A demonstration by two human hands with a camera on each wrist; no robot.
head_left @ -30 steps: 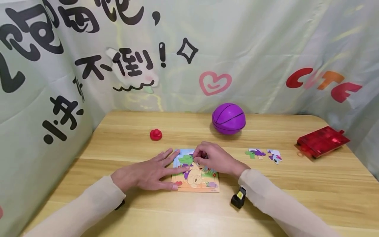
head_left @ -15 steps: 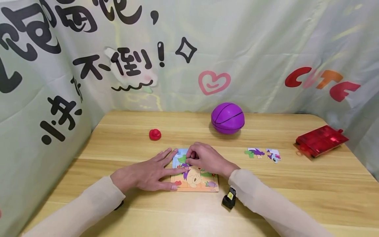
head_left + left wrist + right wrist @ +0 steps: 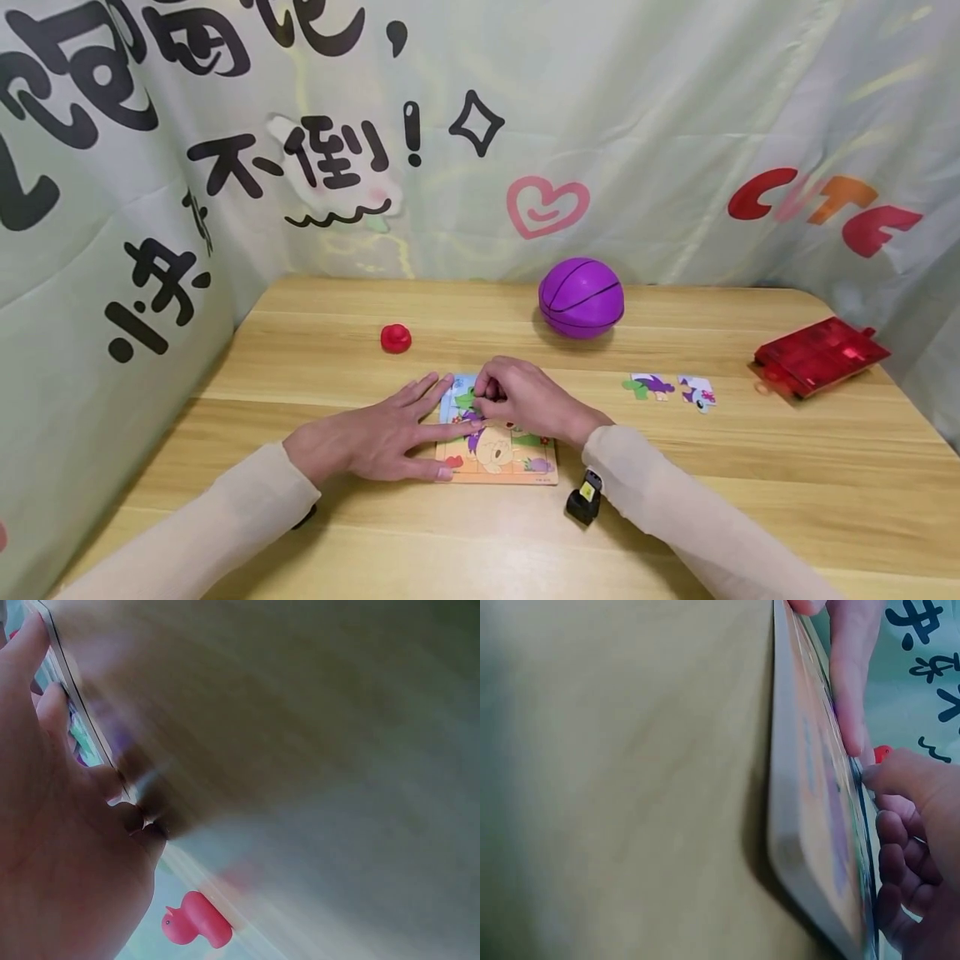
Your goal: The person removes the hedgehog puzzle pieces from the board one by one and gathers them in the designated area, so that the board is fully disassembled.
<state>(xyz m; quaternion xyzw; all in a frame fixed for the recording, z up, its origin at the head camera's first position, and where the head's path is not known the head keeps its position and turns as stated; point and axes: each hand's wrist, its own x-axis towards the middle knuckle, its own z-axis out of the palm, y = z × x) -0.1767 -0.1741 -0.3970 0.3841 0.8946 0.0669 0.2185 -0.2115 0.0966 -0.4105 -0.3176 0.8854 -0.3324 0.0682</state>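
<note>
- The puzzle board (image 3: pixel 498 454) is found flat on the counter (image 3: pixel 675 467), near its front middle.
- The left hand (image 3: pixel 375 433) is laid flat, fingers straight, on the board's left edge.
- A puzzle piece (image 3: pixel 471 398) is pinched in the curled grip of the right hand (image 3: pixel 525 400) over the board's top.

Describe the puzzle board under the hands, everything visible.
The puzzle board is a thin, flat, square tray with an orange border and rounded corners, looking like wood or card. It lies flat on the wooden table, near the front middle. A cartoon picture of fitted pieces fills most of it. The left hand rests on its left edge with straight fingers; the right hand pinches a green piece at its upper part.
</note>
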